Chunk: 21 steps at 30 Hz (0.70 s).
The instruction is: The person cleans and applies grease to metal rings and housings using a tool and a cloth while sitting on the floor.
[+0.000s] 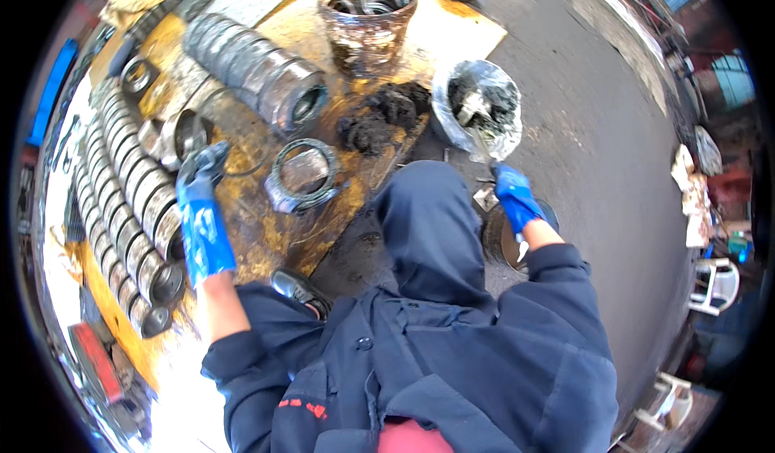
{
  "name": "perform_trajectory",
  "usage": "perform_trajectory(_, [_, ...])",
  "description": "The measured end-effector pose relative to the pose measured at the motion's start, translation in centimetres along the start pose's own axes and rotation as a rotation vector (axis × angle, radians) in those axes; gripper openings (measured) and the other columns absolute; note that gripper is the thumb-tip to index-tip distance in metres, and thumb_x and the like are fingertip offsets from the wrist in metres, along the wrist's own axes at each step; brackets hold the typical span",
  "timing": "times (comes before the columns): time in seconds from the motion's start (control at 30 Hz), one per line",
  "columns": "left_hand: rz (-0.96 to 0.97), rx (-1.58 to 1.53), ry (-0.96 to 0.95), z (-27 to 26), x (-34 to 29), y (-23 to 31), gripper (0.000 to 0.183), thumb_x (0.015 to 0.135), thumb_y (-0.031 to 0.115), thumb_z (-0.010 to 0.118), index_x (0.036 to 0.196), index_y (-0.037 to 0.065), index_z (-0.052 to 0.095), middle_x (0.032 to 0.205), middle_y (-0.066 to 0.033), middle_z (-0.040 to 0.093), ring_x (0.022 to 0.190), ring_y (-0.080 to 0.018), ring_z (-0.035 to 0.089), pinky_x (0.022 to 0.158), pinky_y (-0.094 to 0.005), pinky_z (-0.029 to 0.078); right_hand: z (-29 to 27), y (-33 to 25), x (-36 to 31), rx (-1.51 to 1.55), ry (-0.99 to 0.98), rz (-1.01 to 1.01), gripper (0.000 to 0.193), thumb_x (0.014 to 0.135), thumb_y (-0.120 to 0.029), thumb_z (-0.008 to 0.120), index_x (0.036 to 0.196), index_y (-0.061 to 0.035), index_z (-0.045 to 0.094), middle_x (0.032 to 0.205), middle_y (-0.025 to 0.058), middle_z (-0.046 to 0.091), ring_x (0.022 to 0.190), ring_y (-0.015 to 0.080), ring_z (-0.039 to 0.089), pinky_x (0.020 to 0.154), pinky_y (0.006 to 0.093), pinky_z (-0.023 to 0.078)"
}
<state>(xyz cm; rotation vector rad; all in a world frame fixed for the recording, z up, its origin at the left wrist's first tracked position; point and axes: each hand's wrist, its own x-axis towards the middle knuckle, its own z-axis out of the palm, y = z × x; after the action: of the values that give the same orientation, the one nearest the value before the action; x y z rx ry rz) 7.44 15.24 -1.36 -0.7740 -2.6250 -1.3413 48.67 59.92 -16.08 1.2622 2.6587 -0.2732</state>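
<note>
My left hand, in a blue glove with greasy, blackened fingers, grips a metal ring above the oily board at the left. My right hand, gloved in blue too, is closed around the handle of a tool. The tool's far end reaches into a bucket lined with clear plastic, among dark grease; that end is hard to make out. Between my hands, a large round metal ring lies on the board, near a heap of black greasy matter.
Rows of stacked metal rings lie at the left, with a thicker ring stack behind them. A rusty bucket full of rings stands at the back. A round can sits under my right forearm. White chairs stand far right.
</note>
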Motion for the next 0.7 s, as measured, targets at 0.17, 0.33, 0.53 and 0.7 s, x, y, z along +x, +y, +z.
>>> perform_trajectory(0.17, [-0.117,-0.476,-0.085,2.0,3.2,-0.2,0.022,0.094,0.017,0.055,0.11,0.003,0.061,0.108,-0.0142,0.069,0.093,-0.0286,0.068,0.078,-0.0374,0.055,-6.4,2.4,0.3,0.229,0.091,0.121,0.033,0.082,-0.003,0.062,0.114,-0.0081,0.063,0.098,0.0161,0.07,0.083,0.0298,0.068,0.074,0.0343,0.055])
perform_trajectory(0.33, [-0.632,-1.253,-0.068,1.2,5.9,1.3,0.015,0.094,0.013,0.054,0.104,0.006,0.062,0.11,-0.0136,0.069,0.094,-0.0285,0.068,0.073,-0.0396,0.056,-20.4,-11.2,1.6,1.498,-0.059,0.095,0.024,0.093,-0.021,0.059,0.112,-0.0062,0.063,0.08,0.0096,0.07,0.05,0.0081,0.053,0.041,0.0206,0.039])
perform_trajectory(0.53, [-0.894,-1.743,-0.272,3.7,6.1,0.0,0.024,0.098,0.031,0.047,0.1,0.015,0.065,0.116,-0.0052,0.068,0.106,-0.0268,0.064,0.074,-0.0496,0.055,-23.5,-25.3,0.6,1.792,-0.871,-0.093,0.044,0.094,-0.038,0.058,0.118,-0.001,0.056,0.08,0.0097,0.066,0.05,0.0053,0.05,0.041,0.0199,0.038])
perform_trajectory(0.7, [-0.874,-1.69,-0.53,3.6,4.8,-0.3,0.029,0.099,0.034,0.044,0.102,0.014,0.064,0.112,-0.008,0.069,0.1,-0.0287,0.066,0.071,-0.0491,0.057,-19.4,-31.0,1.7,2.106,-1.269,0.122,0.044,0.093,-0.037,0.06,0.124,-0.0077,0.051,0.102,0.0175,0.064,0.051,0.0076,0.052,0.041,0.0205,0.039])
